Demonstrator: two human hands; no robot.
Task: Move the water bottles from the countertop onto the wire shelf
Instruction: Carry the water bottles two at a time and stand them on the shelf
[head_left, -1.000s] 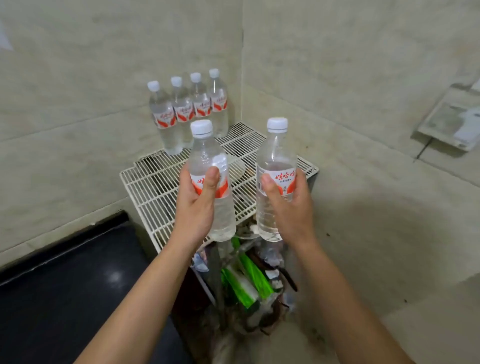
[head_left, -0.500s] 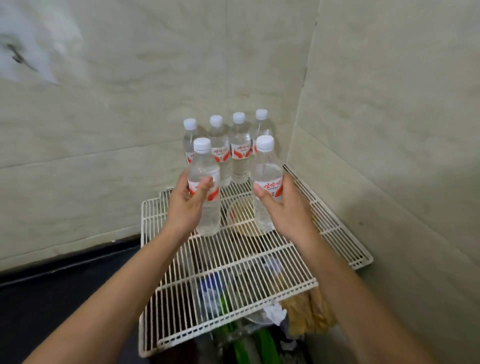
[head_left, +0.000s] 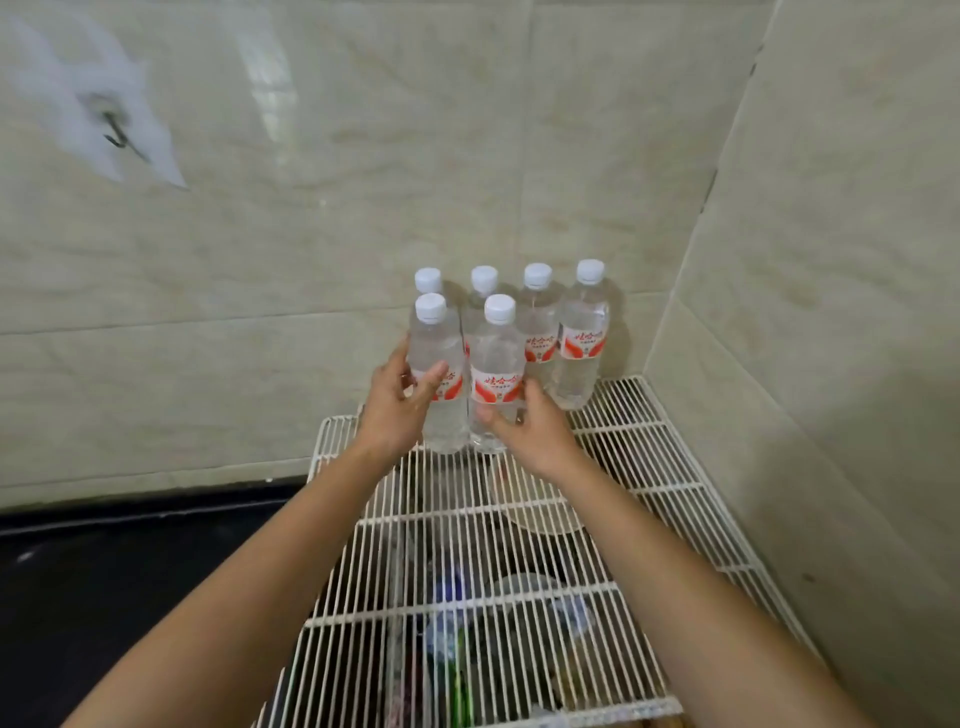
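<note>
While four bottles (head_left: 582, 338) are standing mid-frame on the shelf (head_left: 649, 470), my left hand (head_left: 395, 410) and right hand (head_left: 530, 431) are setting down two more bottles (head_left: 496, 358), fingers clamping them.

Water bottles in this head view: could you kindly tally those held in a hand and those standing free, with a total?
Clear plastic, white-capped water bottles held: 2, the front left bottle in the left hand, the front right bottle in the right hand.
Back-row bottles standing free on the white wire shelf: 4.
Total: 6.
</note>
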